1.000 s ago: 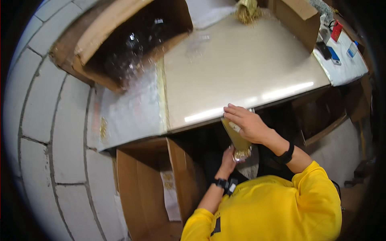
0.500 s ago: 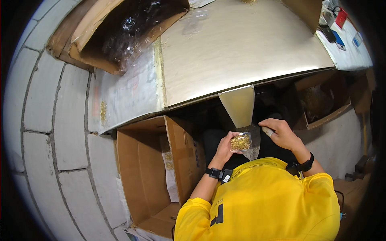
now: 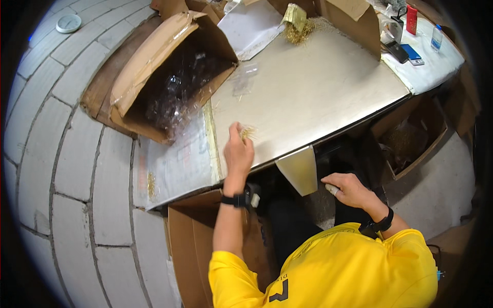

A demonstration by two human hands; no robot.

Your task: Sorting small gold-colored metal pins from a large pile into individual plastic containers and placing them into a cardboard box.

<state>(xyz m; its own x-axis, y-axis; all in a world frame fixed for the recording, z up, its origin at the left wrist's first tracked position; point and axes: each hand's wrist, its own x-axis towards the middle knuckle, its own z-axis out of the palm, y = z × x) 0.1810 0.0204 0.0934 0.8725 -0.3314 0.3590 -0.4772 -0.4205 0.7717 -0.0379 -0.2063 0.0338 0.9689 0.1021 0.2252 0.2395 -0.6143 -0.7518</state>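
Note:
My left hand is over the left part of the pale table top, its fingers curled at a small bunch of thin gold wire pieces. The clear box seen earlier cannot be made out; my fingers may hide it. Lower right, my right hand hovers above my lap with fingers curled and a pale wrap on one digit; whatever they might hold is hidden. Between the hands, a pale tapered chute hangs from the table's front edge.
A cardboard box of clear plastic cases lies at the far left. A gold heap sits at the back beside a cardboard flap. Another open carton stands below the left edge. Right: a phone-like black device and a bottle.
My left hand has moved up and left, from above my lap to the table top. The clear box of gold pieces no longer shows plainly. The view has shifted; my right hand stays low.

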